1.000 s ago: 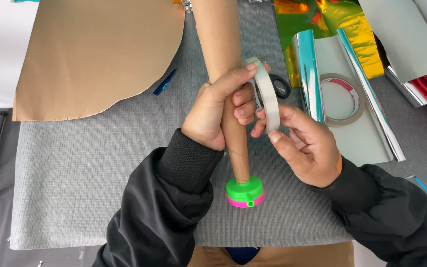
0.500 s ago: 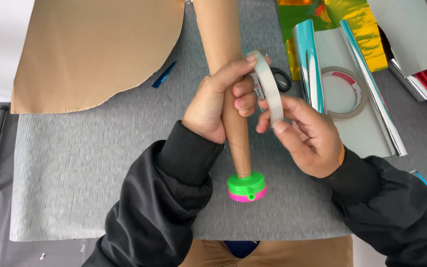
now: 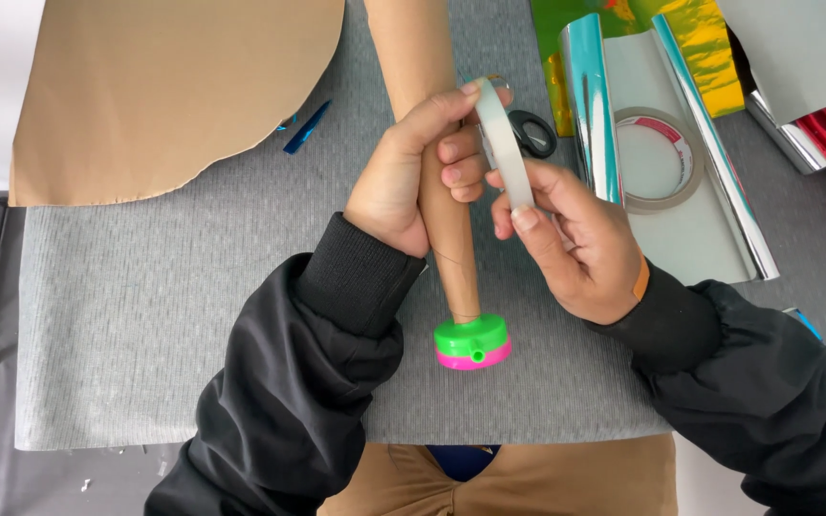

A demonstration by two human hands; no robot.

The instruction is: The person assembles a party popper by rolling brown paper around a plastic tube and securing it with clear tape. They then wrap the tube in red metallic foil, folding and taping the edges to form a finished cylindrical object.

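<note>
Head view: grey mat (image 3: pixel 145 315) covered the bench, brown paper sheet (image 3: pixel 164 96) at its far-left corner, foil rolls (image 3: pixel 681 172) far-right. Vs. a sec ago, tape roll (image 3: pixel 504 143) sat a bit higher beside the brown paper-wrapped tube (image 3: pixel 437 191), w/ both hands shifted slightly. Left hand (image 3: pixel 403 182) closed round the tube; right hand (image 3: pixel 571 239) pinched the tape roll. Green-pink cap (image 3: pixel 471 342) at tube's near end.

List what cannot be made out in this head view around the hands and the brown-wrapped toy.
- Brown-wrapped toy: wide end cut off by the top edge.
- Black scissors: blades hidden behind the tape roll.
- Tape's loose end: hidden under the right hand and left hand.
</note>
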